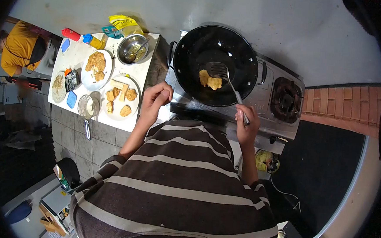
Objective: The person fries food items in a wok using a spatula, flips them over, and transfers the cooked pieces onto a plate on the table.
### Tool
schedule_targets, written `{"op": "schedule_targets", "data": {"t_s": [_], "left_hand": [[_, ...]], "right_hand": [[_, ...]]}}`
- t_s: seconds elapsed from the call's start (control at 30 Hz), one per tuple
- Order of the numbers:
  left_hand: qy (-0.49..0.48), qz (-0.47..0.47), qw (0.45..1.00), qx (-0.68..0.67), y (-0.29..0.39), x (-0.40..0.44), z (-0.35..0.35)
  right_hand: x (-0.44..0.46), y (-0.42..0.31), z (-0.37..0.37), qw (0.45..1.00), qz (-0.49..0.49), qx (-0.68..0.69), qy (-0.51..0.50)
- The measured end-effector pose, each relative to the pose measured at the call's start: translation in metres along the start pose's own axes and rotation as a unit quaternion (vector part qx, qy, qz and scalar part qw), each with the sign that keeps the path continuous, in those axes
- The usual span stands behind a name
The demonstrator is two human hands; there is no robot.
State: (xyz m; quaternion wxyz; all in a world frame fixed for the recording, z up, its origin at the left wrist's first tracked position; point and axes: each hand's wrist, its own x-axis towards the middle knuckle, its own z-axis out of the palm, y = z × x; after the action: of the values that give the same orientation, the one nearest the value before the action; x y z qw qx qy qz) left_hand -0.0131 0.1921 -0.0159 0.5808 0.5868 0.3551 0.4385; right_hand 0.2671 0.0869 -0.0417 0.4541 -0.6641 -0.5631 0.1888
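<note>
My right hand (247, 124) grips the handle of a slotted spatula (238, 97). The spatula's head lies inside a black wok (194, 54), against golden fried pieces (209, 81) low in the pan. Oil or a wet sheen glints on the wok's inner wall. My left hand (157, 98) is curled closed beside the wok's left handle, apart from it, with nothing visible in its fingers. The wok sits on the left side of a steel gas stove (266, 91).
A bare burner (286, 100) is at right. On the left table (131, 123) stand a plate of fried pieces (95, 82), a plate with fried pieces and pale blocks (132, 109), a steel bowl (132, 63), a small pan (86, 108) and bottles. A person (22, 50) in yellow is far left.
</note>
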Motion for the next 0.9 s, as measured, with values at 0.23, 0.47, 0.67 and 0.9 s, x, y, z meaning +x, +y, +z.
{"op": "schedule_targets", "data": {"t_s": [0.23,0.47,0.67,0.9], "left_hand": [[-0.011,0.007,1.0,0.006,0.0,-0.002,-0.002],[-0.005,0.001,1.0,-0.004,0.005,-0.008,-0.007],[0.017,-0.011,1.0,-0.01,0.006,-0.016,-0.014],[0.035,0.013,0.999,-0.005,0.003,-0.02,-0.017]], "right_hand": [[0.057,-0.007,-0.021,0.995,0.082,0.009,0.053],[0.157,0.01,-0.052,0.991,0.013,-0.13,-0.014],[0.203,0.004,-0.047,0.983,-0.031,-0.114,-0.141],[0.219,0.031,-0.03,0.972,0.058,-0.04,-0.223]]}}
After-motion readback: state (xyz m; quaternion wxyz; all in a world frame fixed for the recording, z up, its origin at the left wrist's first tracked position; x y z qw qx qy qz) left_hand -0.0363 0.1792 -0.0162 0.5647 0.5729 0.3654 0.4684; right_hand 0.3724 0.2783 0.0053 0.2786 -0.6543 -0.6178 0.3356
